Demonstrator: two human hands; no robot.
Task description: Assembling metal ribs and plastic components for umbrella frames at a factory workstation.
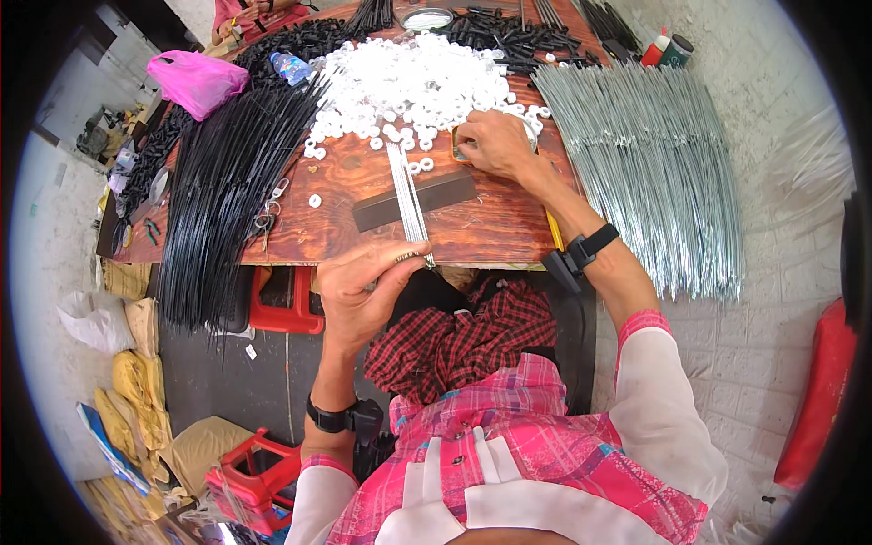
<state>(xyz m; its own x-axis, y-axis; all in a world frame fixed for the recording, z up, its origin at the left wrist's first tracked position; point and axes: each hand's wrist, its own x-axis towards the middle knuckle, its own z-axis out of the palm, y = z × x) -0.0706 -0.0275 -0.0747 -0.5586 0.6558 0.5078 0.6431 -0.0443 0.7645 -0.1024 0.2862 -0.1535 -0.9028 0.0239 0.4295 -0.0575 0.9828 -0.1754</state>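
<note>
My left hand [363, 286] is closed at the table's near edge, pinching the near ends of several thin pale metal rods [411, 204]. The rods lie side by side across a dark flat bar [374, 213], their far ends pointing at a heap of white plastic rings [409, 82]. A pair of loose rings [421, 167] rests beside the rods. Farther right, my right hand [495, 145] has its fingers curled down at a small yellow-rimmed container [456, 143]. What its fingertips hold, if anything, is hidden.
Bundles of long black rods [236, 191] on the left and silvery rods [645, 163] on the right overhang the table [318, 232]. Near the black rods are a pink plastic bag [198, 82], a bottle [291, 67] and keys [268, 213]. Another person's hands [247, 14] show at far left.
</note>
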